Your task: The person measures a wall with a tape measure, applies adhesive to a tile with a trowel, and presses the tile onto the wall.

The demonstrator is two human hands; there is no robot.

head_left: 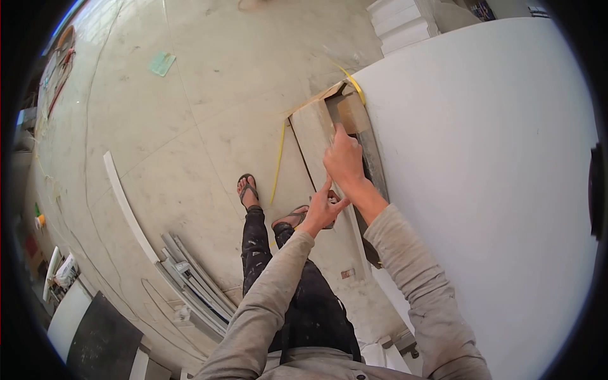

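Note:
A long cardboard carton [310, 136] lies beside the white surface, its top partly open along the right side. My right hand [345, 158] is over the opening, its index finger stretched toward the far end and the other fingers curled. Whatever they may grip is hidden. Closer to me, my left hand [322, 210] is at the carton's left edge, index finger and thumb extended toward the right hand. Its other fingers curl around something small and dark that I cannot make out. A brown inner flap [352, 113] shows past my right fingertip.
A large white board-like surface [481, 190] fills the right side. Yellow straps [278, 161] lie around the carton. Grey metal profiles [196, 278] and a long white strip [130, 209] are on the floor at left. White stacked sheets [402, 28] stand at the back.

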